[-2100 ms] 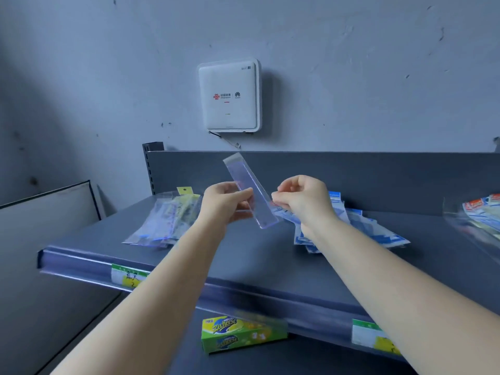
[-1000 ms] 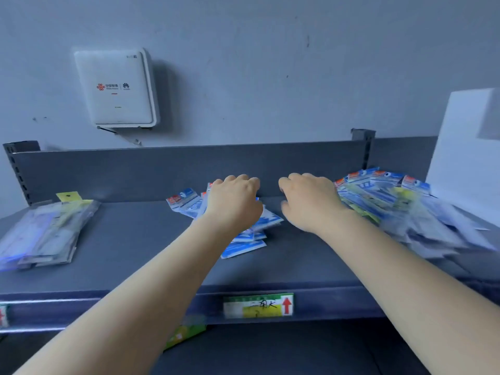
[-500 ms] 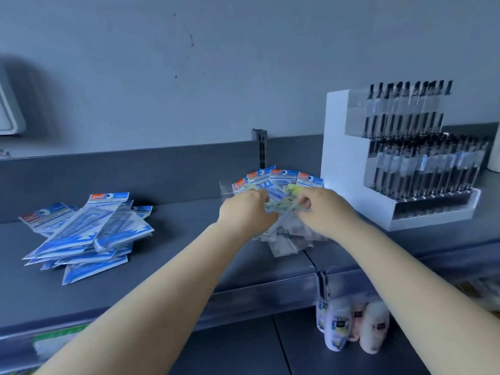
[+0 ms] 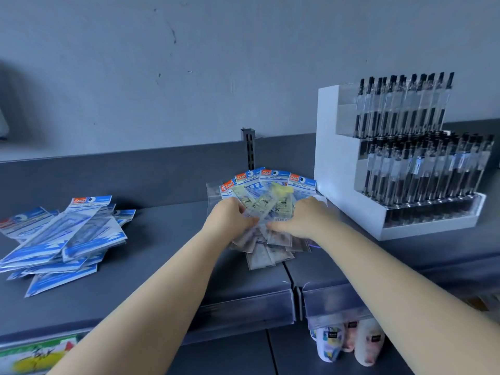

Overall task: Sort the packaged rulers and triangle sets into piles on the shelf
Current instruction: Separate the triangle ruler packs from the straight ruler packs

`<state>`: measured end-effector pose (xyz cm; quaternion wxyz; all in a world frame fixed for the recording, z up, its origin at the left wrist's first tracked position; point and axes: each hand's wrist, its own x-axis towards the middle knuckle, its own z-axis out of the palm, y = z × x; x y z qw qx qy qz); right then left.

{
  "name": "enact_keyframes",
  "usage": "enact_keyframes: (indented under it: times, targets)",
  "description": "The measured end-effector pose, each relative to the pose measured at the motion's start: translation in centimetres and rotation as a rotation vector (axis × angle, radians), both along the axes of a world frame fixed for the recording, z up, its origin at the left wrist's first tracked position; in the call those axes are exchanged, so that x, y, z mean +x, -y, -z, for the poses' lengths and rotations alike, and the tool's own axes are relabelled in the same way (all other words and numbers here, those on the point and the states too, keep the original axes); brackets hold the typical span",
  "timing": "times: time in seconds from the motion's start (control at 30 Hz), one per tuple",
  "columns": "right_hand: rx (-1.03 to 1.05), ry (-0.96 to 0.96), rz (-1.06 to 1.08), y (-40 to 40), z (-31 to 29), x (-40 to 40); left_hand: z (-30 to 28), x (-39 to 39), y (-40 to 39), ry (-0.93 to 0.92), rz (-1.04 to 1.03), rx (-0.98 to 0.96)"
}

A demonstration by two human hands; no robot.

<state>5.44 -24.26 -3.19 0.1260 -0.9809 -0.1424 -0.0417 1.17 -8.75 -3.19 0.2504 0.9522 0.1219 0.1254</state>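
Note:
A mixed heap of packaged rulers and triangle sets (image 4: 266,196) lies on the grey shelf (image 4: 167,255), against its back panel. Blue-and-orange header cards fan out at the heap's far side, and clear ruler sleeves spill toward me. My left hand (image 4: 230,220) grips the heap's left side, its fingers curled into the packets. On the right side my right hand (image 4: 300,220) holds the packets the same way. A sorted pile of blue triangle-set packs (image 4: 67,239) lies to the left on the shelf.
A white tiered pen display (image 4: 400,163) full of black pens stands right beside the heap. A slotted upright (image 4: 248,150) rises behind it. Price labels (image 4: 35,355) sit on the shelf's front edge. Small patterned bottles (image 4: 349,342) hang below on the right.
My view has swung right, from the left piles to the mixed heap. Both hands let go of the clear ruler sleeve and now grip the heap by the pen display.

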Motion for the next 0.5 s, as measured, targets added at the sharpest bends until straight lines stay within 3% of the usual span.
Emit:
enact_keyframes:
  times: [0.1,0.27,0.37,0.5]
  targets:
    - [0.095,-0.14,0.009,-0.7,-0.7,0.4,0.0,-0.1,-0.8,0.117,-0.047,-0.04]
    - [0.212,-0.278,0.062,-0.7,-1.8,0.9,-0.1,-0.2,-1.2,0.158,-0.055,-0.206]
    - [0.324,-0.16,0.102,-0.3,-1.0,1.7,-0.9,-0.6,-1.6,0.183,-0.055,-0.466]
    - [0.614,-0.014,-0.003,-0.5,-1.0,1.1,-2.0,-2.3,-2.3,0.247,-0.052,-0.678]
